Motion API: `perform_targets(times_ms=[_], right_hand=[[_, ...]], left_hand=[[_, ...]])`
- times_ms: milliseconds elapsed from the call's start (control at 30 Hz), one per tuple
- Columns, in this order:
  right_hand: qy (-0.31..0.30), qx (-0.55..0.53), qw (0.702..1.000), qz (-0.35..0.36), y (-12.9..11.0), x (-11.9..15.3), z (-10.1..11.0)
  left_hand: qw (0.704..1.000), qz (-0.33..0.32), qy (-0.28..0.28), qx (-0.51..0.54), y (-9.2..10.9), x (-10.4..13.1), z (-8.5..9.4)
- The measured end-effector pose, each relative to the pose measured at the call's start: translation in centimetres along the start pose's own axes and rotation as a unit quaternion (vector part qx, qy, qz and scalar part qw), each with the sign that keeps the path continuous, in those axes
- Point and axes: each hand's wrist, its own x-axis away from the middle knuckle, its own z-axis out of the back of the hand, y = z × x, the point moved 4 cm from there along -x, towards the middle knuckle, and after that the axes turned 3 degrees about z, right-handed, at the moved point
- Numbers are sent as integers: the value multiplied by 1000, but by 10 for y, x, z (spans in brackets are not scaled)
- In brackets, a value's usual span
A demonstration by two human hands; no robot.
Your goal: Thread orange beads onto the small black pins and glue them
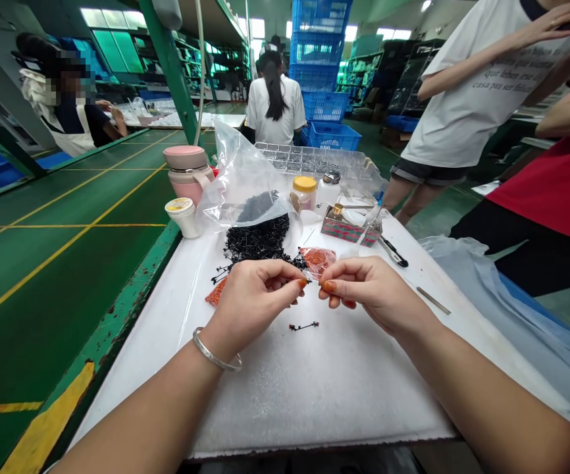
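Observation:
My left hand (260,293), with a silver bangle at its wrist, is closed in a pinch on a small black part (309,281) whose tip shows at the fingertips. Facing it, my right hand (364,286) is also pinched; what it holds is too small to make out. A thin gap separates the two hands. Below them on the white tabletop (285,395) lies a thin black piece (304,326) with reddish ends. Behind my left hand is a heap of black parts (258,238) in a clear plastic bag (240,174). Bags of orange bits (318,258) lie nearby.
A pink mug (186,172) and white tub (183,216) stand at the left edge. Behind are a yellow-lidded jar (304,192), a patterned box (347,229) and a compartment tray (314,158). A cutter (394,252) and metal strip (433,300) lie right. People stand at the right.

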Motion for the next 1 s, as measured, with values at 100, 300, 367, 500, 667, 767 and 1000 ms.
perform_targets(times_ms=[100, 300, 367, 500, 667, 767, 1000], right_hand=[[-3, -65, 998, -19, 8, 0, -1], [-25, -132, 991, -25, 14, 2, -3], [-23, -131, 991, -17, 14, 3, -2], [-18, -126, 992, -5, 13, 4, -1], [-10, -128, 992, 0, 12, 6, 0], [-15, -128, 992, -3, 12, 7, -2], [-16, -138, 990, -13, 14, 8, -4]], left_hand=[[999, 23, -8, 25, 1, -1, -1], [997, 47, -21, 53, 1, -2, -2], [997, 51, -24, 56, 0, -2, -3], [997, 54, -26, 43, -1, -1, -4], [997, 52, -31, 40, -3, 0, -6], [997, 50, -30, 41, -3, 0, -6], [998, 45, -27, 23, -1, -1, -7]])
